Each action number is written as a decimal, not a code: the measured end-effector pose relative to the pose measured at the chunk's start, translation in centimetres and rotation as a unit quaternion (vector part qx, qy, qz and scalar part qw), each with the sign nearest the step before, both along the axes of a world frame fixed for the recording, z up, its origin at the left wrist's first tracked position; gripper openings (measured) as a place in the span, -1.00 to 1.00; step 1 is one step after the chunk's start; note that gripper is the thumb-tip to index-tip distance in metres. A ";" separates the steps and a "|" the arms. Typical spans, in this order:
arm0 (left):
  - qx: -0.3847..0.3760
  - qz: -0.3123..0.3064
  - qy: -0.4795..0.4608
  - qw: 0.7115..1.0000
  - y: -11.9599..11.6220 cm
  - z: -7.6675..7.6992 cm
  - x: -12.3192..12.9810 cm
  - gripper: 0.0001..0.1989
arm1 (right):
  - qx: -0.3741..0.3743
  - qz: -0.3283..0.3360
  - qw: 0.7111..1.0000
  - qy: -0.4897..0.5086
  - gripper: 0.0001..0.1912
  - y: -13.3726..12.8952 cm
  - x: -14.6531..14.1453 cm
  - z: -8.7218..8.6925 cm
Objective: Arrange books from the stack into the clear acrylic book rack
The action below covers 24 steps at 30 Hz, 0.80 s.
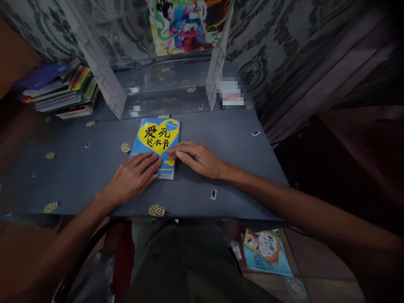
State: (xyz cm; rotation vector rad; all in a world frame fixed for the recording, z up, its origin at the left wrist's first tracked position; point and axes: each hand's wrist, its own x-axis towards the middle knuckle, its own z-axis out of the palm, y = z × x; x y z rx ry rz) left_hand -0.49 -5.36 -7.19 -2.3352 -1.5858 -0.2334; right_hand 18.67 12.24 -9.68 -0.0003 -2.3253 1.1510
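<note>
Book (pixel 154 143) lies on desk (pixel 233 139), grey with pineapple print, just before clear rack (pixel 105 82). Left hand (pixel 134 172) flat on book's lower left; right hand (pixel 202 159) loosely extended over its right edge. Stack (pixel 63 92) at desk's far left; scroll-patterned backdrop (pixel 268 25) behind rack.

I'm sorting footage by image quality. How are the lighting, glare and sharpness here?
Head view: dim overall, darkest toward the right edge; head view: faint reflections on the clear rack; head view: large title on the blue-and-yellow book legible, book stack softer, pixelated patch unreadable.
</note>
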 end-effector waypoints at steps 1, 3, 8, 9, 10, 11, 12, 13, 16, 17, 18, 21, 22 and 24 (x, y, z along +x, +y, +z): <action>0.003 -0.002 0.003 1.000 0.0 0.0 0.0 -0.67 | -0.006 0.003 1.000 0.003 -0.64 -0.1 0.0 0.0; 0.003 -0.002 0.003 1.000 0.0 0.0 0.1 -0.67 | -0.016 0.005 1.000 0.005 -0.65 -0.3 0.0 0.2; 0.007 0.001 0.001 1.000 -0.2 -0.3 0.1 -0.63 | 0.025 0.020 0.999 0.006 -0.69 -1.6 0.7 0.6; 0.005 0.002 -0.009 1.000 -0.2 -0.3 0.1 -0.62 | 0.048 0.027 0.998 0.010 -0.70 -1.9 0.9 0.7; 0.001 0.003 -0.020 1.000 -0.2 -0.2 0.0 -0.61 | 0.071 0.034 0.997 0.015 -0.71 -2.1 1.0 0.8; -0.005 0.004 -0.033 0.999 -0.2 -0.1 -0.1 -0.59 | 0.091 0.040 0.995 0.021 -0.72 -2.3 1.2 0.9; -0.013 0.004 -0.048 0.999 -0.2 0.0 -0.3 -0.59 | 0.105 0.043 0.993 0.026 -0.73 -2.5 1.3 0.9; -0.022 0.005 -0.065 0.998 -0.1 0.1 -0.5 -0.60 | 0.113 0.041 0.992 0.030 -0.73 -2.6 1.3 0.9; -0.040 0.059 -0.115 0.991 0.7 0.2 -1.5 -0.63 | 0.119 0.020 0.993 0.020 -0.75 -2.5 1.2 0.7; -0.041 0.097 -0.127 0.986 1.1 0.1 -2.0 -0.62 | 0.124 0.006 0.992 0.005 -0.76 -2.4 1.1 0.6; -0.042 0.137 -0.137 0.980 1.5 -0.1 -2.4 -0.60 | 0.134 -0.011 0.991 -0.015 -0.76 -2.3 0.9 0.4; -0.056 0.219 -0.164 0.960 2.9 -1.0 -3.8 -0.52 | 0.178 -0.075 0.976 -0.096 -0.68 -1.6 -0.2 0.3; -0.066 0.231 -0.174 0.955 3.4 -1.3 -4.2 -0.50 | 0.187 -0.098 0.969 -0.127 -0.64 -1.3 -0.7 0.4; -0.081 0.244 -0.193 0.947 4.1 -1.6 -4.6 -0.48 | 0.187 -0.140 0.954 -0.187 -0.54 -0.7 -1.9 0.8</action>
